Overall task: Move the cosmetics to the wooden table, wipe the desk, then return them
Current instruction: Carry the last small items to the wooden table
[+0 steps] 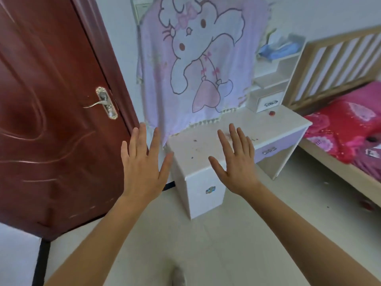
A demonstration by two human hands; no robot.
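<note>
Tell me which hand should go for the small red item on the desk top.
Likely right. The right hand hovers over the desk, nearer the red item; the left hand is off its left end, before the door.

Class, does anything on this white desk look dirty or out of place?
Yes: dark specks lie scattered over the desk top, and a cartoon blanket hangs over its back, trailing onto the surface. A small red thing sits alone.

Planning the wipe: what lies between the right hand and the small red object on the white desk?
Head view: bare white desk top, only a few dark specks.
</note>
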